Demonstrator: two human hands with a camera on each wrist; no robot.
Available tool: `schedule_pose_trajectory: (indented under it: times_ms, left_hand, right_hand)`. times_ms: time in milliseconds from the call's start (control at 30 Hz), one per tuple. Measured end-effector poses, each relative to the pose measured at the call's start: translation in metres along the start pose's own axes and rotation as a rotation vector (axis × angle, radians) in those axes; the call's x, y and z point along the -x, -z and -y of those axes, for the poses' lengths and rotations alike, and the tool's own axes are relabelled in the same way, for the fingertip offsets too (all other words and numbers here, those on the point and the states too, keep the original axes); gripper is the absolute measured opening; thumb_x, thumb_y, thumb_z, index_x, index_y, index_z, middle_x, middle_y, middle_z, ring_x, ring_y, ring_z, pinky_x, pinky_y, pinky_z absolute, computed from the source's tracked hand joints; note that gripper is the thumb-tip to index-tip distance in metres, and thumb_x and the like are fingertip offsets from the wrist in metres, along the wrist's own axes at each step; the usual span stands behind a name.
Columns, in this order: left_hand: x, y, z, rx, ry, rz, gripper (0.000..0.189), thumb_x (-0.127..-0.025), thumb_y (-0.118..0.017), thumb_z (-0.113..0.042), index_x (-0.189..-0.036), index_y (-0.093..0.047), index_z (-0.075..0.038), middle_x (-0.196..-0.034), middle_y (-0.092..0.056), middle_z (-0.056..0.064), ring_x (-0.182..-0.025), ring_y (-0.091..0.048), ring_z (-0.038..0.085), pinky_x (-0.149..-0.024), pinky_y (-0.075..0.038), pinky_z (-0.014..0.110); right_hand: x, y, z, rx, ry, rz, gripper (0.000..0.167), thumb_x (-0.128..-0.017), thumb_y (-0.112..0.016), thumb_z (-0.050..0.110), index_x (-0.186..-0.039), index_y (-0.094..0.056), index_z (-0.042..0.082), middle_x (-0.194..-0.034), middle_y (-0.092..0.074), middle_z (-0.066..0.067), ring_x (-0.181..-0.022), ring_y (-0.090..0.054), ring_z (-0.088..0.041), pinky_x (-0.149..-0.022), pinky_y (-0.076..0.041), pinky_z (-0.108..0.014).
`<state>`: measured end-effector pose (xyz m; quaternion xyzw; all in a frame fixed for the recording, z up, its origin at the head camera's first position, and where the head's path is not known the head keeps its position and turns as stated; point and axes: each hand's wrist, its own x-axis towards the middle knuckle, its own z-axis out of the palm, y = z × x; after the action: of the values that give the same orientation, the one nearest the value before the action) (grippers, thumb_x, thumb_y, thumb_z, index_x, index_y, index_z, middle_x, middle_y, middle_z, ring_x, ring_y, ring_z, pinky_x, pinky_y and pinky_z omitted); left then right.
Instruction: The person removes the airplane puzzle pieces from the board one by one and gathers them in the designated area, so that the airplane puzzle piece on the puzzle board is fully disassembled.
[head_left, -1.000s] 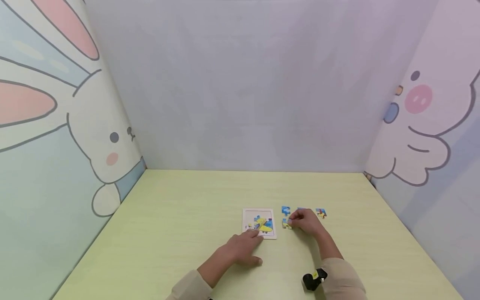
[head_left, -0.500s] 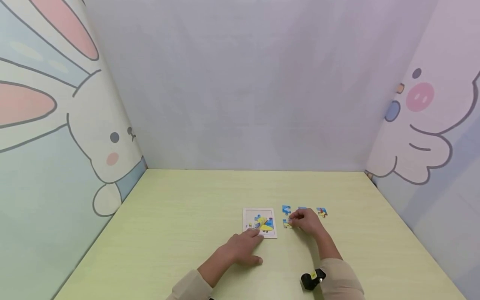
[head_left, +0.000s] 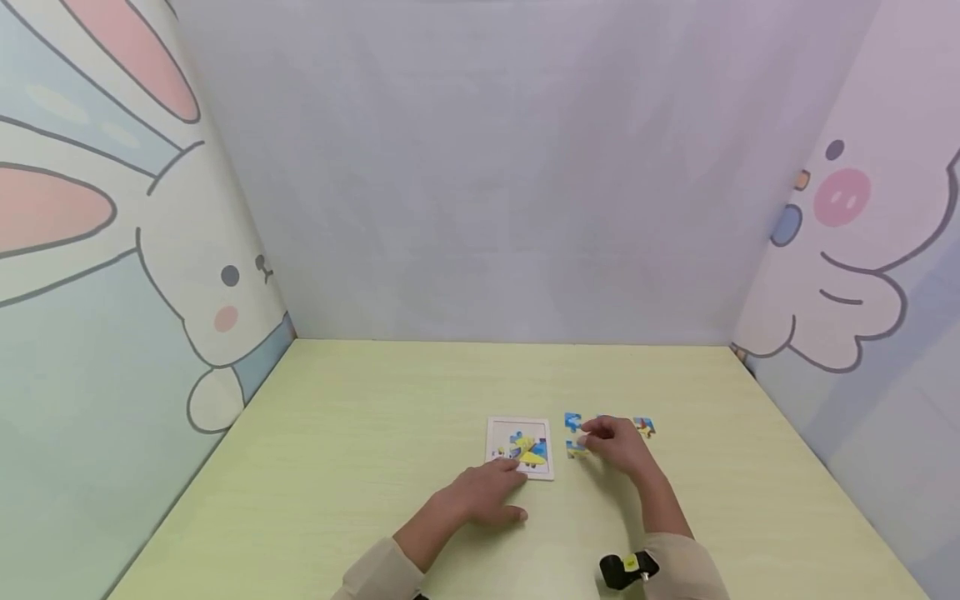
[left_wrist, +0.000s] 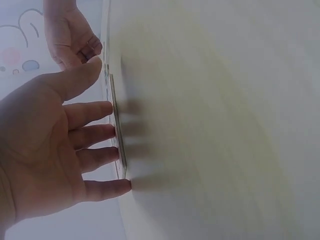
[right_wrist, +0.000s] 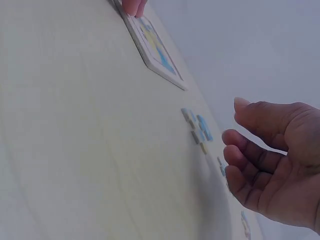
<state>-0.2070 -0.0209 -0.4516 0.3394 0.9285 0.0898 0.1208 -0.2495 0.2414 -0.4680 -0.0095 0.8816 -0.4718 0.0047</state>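
A white-bordered jigsaw tray (head_left: 491, 432) lies on the table, partly filled with pieces that show a yellow airplane (head_left: 531, 457) on blue. My left hand (head_left: 480, 497) rests straight fingertips along its near edge; in the left wrist view the fingers (left_wrist: 95, 135) are spread, thumb apart. Just right of the tray, my right hand (head_left: 621, 447) hovers over loose jigsaw pieces. The right wrist view shows its thumb (right_wrist: 260, 112) and loosely bent fingers apart, with nothing between them. Below are a blue piece (head_left: 572, 422) and a yellow-and-blue piece (head_left: 573, 452); another is mostly hidden behind the hand.
One more jigsaw piece (head_left: 643, 427) lies to the right of my right hand. A black device (head_left: 628, 571) sits at the right sleeve (head_left: 686, 567). Cartoon-printed side walls and a plain back wall (head_left: 480, 183) enclose the yellow-green table (head_left: 360, 433).
My right hand has let go of the yellow-and-blue jigsaw piece and lifted slightly, its thumb and fingers parting. My left hand stays on the tray's edge.
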Motion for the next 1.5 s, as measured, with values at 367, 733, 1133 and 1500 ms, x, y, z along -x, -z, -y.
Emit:
schedule_pose_trajectory:
  times_ms: [367, 733, 1133, 1500]
  left_hand:
    - [0.002, -0.005, 0.000, -0.036, -0.017, -0.063, 0.049, -0.085, -0.062, -0.046, -0.126, -0.059, -0.018, -0.139, -0.044, 0.001, -0.128, -0.038, 0.019, -0.089, -0.042, 0.047]
    - [-0.003, -0.003, -0.010, -0.063, -0.008, -0.117, 0.053, -0.085, -0.062, -0.047, -0.127, -0.058, -0.014, -0.137, -0.047, 0.004, -0.126, -0.040, 0.022, -0.091, -0.041, 0.045]
    - [-0.004, -0.006, -0.015, -0.083, 0.064, -0.054, 0.063, -0.082, -0.064, -0.050, -0.130, -0.054, -0.011, -0.136, -0.046, 0.004, -0.125, -0.040, 0.023, -0.088, -0.043, 0.043]
    - [0.000, -0.005, -0.019, -0.104, 0.044, -0.054, 0.065, -0.081, -0.065, -0.050, -0.131, -0.053, -0.010, -0.137, -0.045, 0.004, -0.126, -0.040, 0.023, -0.087, -0.044, 0.040]
  right_hand:
    - [0.008, -0.005, 0.012, -0.018, 0.049, 0.015, 0.019, -0.083, -0.069, 0.007, -0.098, -0.065, -0.004, -0.086, -0.063, -0.005, -0.079, -0.056, -0.020, -0.067, -0.047, -0.032]
    - [0.003, -0.022, 0.022, -0.019, 0.072, 0.013, 0.019, -0.082, -0.070, 0.006, -0.098, -0.066, -0.003, -0.085, -0.064, -0.003, -0.077, -0.057, -0.018, -0.066, -0.047, -0.030]
    - [-0.005, -0.040, 0.037, -0.061, 0.092, 0.034, 0.018, -0.083, -0.069, 0.006, -0.100, -0.066, -0.001, -0.085, -0.063, -0.002, -0.076, -0.053, -0.019, -0.063, -0.045, -0.028]
    - [-0.015, -0.057, 0.039, -0.093, 0.117, 0.101, 0.017, -0.083, -0.067, 0.000, -0.099, -0.066, -0.002, -0.084, -0.062, -0.004, -0.078, -0.055, -0.018, -0.069, -0.047, -0.030]
